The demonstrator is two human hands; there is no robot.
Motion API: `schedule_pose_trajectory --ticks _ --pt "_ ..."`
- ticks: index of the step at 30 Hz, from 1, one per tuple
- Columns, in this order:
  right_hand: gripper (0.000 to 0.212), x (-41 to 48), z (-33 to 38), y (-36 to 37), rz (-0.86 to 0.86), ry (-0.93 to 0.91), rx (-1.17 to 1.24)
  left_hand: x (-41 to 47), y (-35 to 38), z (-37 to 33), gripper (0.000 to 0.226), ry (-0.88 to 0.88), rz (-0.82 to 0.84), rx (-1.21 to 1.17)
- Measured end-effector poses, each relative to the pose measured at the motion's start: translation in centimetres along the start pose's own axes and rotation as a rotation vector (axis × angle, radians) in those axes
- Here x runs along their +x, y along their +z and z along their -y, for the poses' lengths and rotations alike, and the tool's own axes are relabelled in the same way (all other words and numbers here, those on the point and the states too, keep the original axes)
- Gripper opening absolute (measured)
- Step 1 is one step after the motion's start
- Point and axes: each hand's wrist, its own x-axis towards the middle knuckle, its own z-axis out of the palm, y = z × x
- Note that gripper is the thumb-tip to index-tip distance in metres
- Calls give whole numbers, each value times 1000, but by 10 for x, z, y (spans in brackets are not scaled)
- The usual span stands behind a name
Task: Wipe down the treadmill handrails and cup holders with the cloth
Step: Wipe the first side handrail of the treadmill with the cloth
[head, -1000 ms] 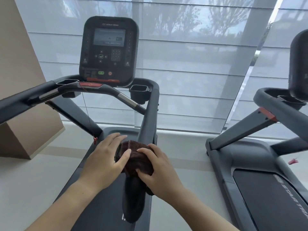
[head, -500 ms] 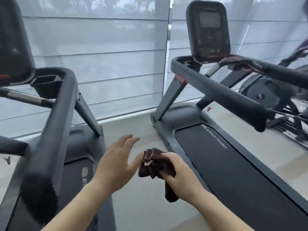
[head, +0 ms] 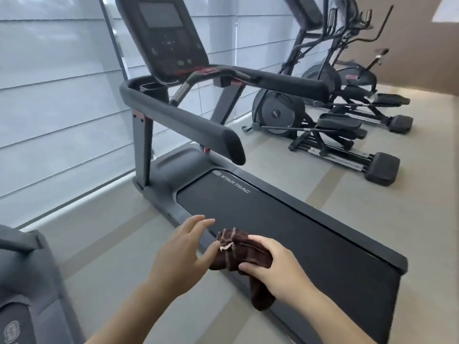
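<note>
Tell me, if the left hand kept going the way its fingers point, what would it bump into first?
Probably the treadmill's running belt. The left hand is open, its fingers pointing forward and to the right, just past the brown cloth held by the right hand. Depth is unclear, so it might brush the cloth first.

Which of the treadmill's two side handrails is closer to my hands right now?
The near handrail, ending above the belt's front, on the window side. The far handrail runs beside the ellipticals.
</note>
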Motion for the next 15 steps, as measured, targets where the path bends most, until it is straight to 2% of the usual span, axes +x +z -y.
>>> schedule_pose_trajectory --ticks 6,15 --pt "48 9 -22 -48 -134 -20 5 37 27 -42 45 60 5 -45" --pt "41 83 -13 -80 -150 -117 53 81 18 -34 44 -9 -30 -18"
